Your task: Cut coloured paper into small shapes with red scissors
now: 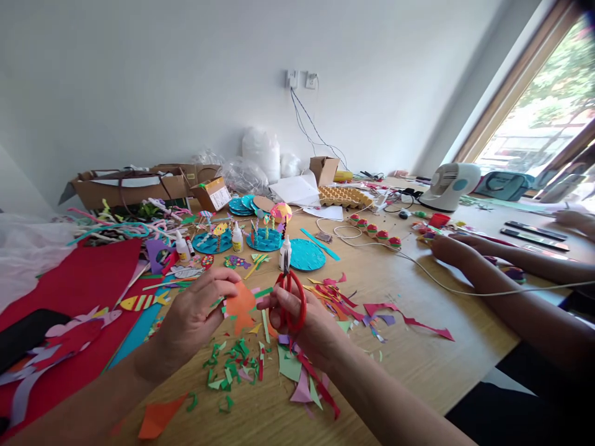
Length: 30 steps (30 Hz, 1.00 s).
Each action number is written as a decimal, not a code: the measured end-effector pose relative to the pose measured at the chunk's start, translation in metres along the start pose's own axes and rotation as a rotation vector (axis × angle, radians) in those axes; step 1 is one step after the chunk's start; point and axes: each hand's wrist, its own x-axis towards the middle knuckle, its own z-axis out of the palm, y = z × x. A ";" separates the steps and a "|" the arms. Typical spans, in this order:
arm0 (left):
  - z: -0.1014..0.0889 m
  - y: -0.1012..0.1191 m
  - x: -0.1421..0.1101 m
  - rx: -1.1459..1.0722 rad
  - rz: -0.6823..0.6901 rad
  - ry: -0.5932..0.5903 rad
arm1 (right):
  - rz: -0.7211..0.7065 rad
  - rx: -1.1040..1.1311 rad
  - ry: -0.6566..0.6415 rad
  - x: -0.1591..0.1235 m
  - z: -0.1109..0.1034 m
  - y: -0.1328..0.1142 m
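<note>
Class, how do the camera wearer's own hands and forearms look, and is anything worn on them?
The left hand and right hand are both bare, without gloves. The left forearm and right forearm show no sleeve, watch or bracelet.

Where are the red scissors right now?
In the head view, the red scissors are in the right hand, near the picture's middle, right of the orange paper, with a white glue bottle behind their blades.

single head-worn view, facing forward and down, near the fingers [223, 288], across the table [383, 279] to the wall [186, 80]
</note>
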 end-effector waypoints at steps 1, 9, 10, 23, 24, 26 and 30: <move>0.000 0.001 -0.003 0.041 0.031 0.006 | 0.009 -0.001 0.013 -0.001 0.003 0.001; 0.007 0.005 -0.014 0.088 0.110 0.010 | -0.040 0.042 0.098 0.002 0.007 0.018; 0.009 0.005 -0.016 0.067 0.108 -0.002 | -0.050 0.039 0.103 0.003 0.006 0.018; 0.001 0.018 -0.005 -1.018 -0.938 -0.261 | -0.134 -0.390 -0.026 0.004 0.015 -0.016; 0.000 0.018 -0.004 -1.023 -0.956 -0.290 | -0.137 -0.436 -0.057 0.005 0.016 -0.018; 0.001 0.018 -0.003 -1.014 -0.963 -0.315 | -0.151 -0.500 -0.105 0.008 0.018 -0.021; 0.006 0.019 -0.002 -0.998 -0.933 -0.327 | -0.176 -0.515 -0.137 0.011 0.019 -0.025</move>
